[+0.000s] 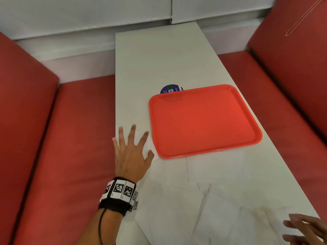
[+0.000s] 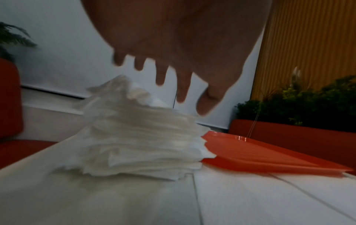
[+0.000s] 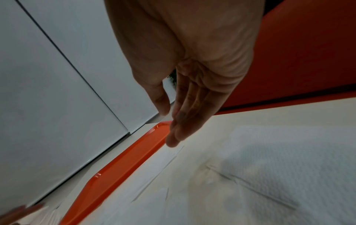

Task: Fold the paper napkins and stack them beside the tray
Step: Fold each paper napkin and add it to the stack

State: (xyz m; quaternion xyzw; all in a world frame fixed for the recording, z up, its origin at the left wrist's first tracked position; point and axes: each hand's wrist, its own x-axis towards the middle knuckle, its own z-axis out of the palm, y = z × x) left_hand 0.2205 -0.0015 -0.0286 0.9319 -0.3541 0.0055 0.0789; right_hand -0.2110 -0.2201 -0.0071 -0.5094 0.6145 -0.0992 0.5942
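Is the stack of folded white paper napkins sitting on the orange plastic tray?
No, the stack of folded white paper napkins sits on the white table beside the orange plastic tray.

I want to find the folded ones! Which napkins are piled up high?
The stack of folded napkins beside the orange tray, under the left hand. The other napkins lie flat and spread out on the table, near the right hand.

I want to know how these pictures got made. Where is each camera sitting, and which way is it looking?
Head: sits high, looks down the white table at the flat orange plastic tray; shows the left hand, right hand.
Left wrist: sits low, looks along spread fingers at the white stack of folded paper napkins.
Right wrist: looks along straight fingers over unfolded white paper napkins.
All three share the tray.
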